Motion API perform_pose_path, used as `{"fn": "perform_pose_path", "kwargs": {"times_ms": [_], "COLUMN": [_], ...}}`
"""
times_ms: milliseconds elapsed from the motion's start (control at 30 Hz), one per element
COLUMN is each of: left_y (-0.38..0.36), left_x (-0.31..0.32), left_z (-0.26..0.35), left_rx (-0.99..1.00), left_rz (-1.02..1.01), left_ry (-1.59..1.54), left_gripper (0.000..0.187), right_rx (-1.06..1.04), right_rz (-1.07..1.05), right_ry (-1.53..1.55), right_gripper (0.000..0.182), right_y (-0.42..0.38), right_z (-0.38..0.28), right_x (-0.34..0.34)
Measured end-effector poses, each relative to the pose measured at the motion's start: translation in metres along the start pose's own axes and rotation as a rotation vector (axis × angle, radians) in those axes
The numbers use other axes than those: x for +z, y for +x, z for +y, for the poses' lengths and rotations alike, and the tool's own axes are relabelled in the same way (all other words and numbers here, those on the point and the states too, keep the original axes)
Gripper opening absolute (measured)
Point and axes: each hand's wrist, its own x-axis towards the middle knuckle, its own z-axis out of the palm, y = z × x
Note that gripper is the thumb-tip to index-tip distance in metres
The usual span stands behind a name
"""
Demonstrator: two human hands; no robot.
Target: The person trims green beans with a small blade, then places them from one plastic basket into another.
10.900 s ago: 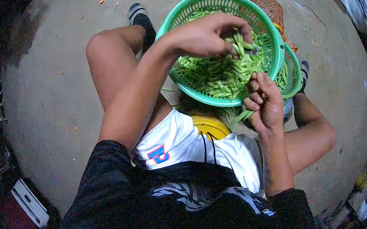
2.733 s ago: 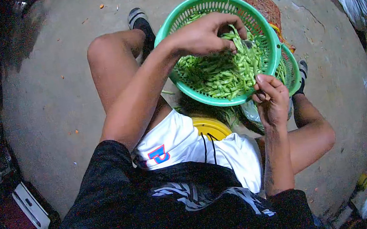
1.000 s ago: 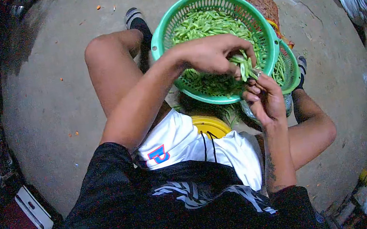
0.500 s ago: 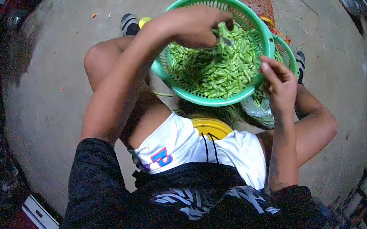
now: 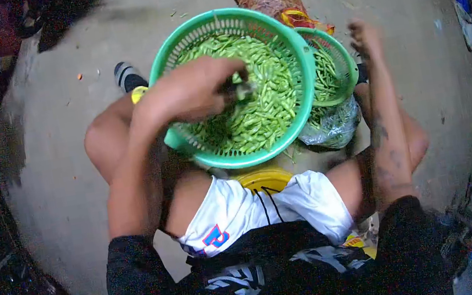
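Two green baskets: your left hand (image 5: 193,89) pinches beans (image 5: 260,106) in the big basket (image 5: 302,57); your right hand (image 5: 365,37) is blurred, grip unclear, past the small basket (image 5: 351,64).

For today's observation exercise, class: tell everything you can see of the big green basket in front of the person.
The large green basket is round and looks like plastic, with a smooth thick rim and slotted, perforated walls. It sits tilted towards the person, between the knees, heaped with green bean pods. The left hand reaches over its near rim into the pods. A smaller green basket also holding pods is tucked against its right side, partly beneath the rim. The right hand is raised apart from it.
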Motion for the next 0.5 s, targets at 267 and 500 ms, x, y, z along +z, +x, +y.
{"fn": "perform_pose_path", "kwargs": {"times_ms": [267,500], "left_y": [-0.002,0.016], "left_x": [0.013,0.000], "left_z": [0.003,0.015], "left_rx": [-0.151,-0.235], "left_rz": [-0.015,-0.189], "left_ry": [0.156,0.183], "left_gripper": [0.038,0.043], "right_rx": [-0.317,-0.403], "right_rz": [-0.302,-0.517], "right_ry": [-1.056,-1.418], "right_gripper": [0.058,0.065], "right_y": [0.058,0.079], "right_z": [0.137,0.142], "right_x": [0.056,0.082]}}
